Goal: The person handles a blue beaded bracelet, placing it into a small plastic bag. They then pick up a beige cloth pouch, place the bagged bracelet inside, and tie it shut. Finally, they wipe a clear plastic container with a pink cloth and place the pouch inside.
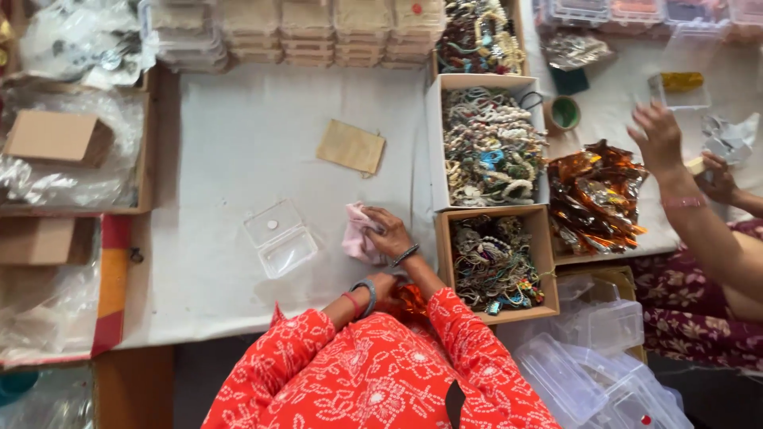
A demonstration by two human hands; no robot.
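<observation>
- Head camera, looking down at a work table covered in white cloth (238, 143). The person wears a red-orange patterned top, and both forearms reach forward from the bottom edge.
- The right hand (388, 234) is closed on a small pink cloth (356, 236). It pins the cloth against the table just left of the cardboard boxes, seemingly to keep it bunched and in reach.
- The left hand (381, 287) is drawn in close to the body, bangles at the wrist. It touches a crinkled orange foil wrapper (411, 300); whether the fingers are closed on it cannot be told.
- An open clear plastic box (280, 238) lies flat to the left of the hands, lid spread, apart from both.
- A tan pouch (350, 147) lies farther up the table.
- Two open cardboard boxes of beaded bracelets (491, 147) sit just to the right, probably placed for easy picking.
- A heap of orange foil wrappers (596, 199) lies beyond them.
- Empty clear boxes (604, 373) are piled at the lower right.
- A co-worker's hand (660, 135) is raised at the far right.
</observation>
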